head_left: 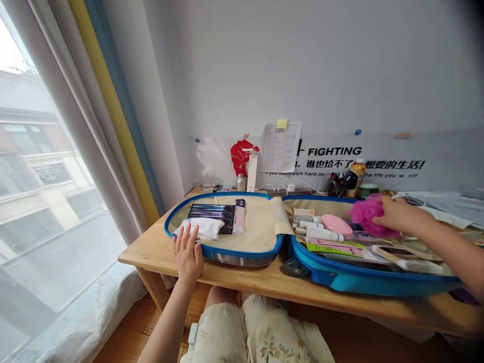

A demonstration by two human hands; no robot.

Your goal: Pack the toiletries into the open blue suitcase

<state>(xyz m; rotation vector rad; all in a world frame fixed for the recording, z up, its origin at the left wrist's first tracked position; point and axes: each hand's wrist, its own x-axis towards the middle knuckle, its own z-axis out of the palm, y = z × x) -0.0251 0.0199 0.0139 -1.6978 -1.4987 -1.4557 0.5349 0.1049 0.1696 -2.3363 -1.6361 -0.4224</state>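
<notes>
An open blue suitcase (282,244) lies unfolded on the desk. My left hand (188,257) rests with fingers spread on the near rim of its left half, fingertips close to a white soft pack (204,228). Beside that pack are a dark flat case (212,212) and a pink-and-black packet (239,217). Above the right half, my right hand (395,216) is closed around a bright pink bath puff (366,214). Below and left of the puff are a pink oval case (336,224), several white tubes (324,233), a green-and-pink package (335,247) and a pack of cotton swabs (408,259).
Behind the suitcase stand a white desk lamp (252,171), a small metal bottle (240,182), an orange-capped bottle (355,179) and pens (336,184). Papers (442,204) lie at the back right. Along the left are a curtain (113,126) and a window.
</notes>
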